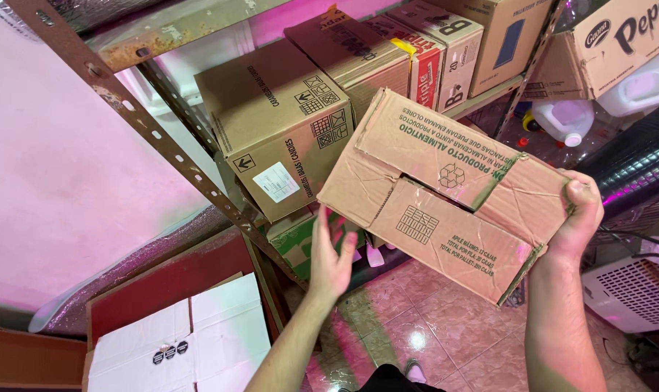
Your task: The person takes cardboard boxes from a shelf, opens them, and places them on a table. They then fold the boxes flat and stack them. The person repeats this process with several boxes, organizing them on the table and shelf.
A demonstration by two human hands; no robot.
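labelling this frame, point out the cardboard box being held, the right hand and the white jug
cardboard box (445,196), head view, middle of its underside flaps
right hand (580,214), head view, back of the hand
white jug (565,120), head view, its side

Single head-worn cam, no second view, so no overlap. Looks down and forward from the person's head, rolled, so the rusty perforated metal shelf frame (162,138) runs diagonally. Close range: both forearms enter from the bottom edge, the pink tiled floor (445,327) below, stacked brown cardboard boxes (278,123) on the shelf just ahead.
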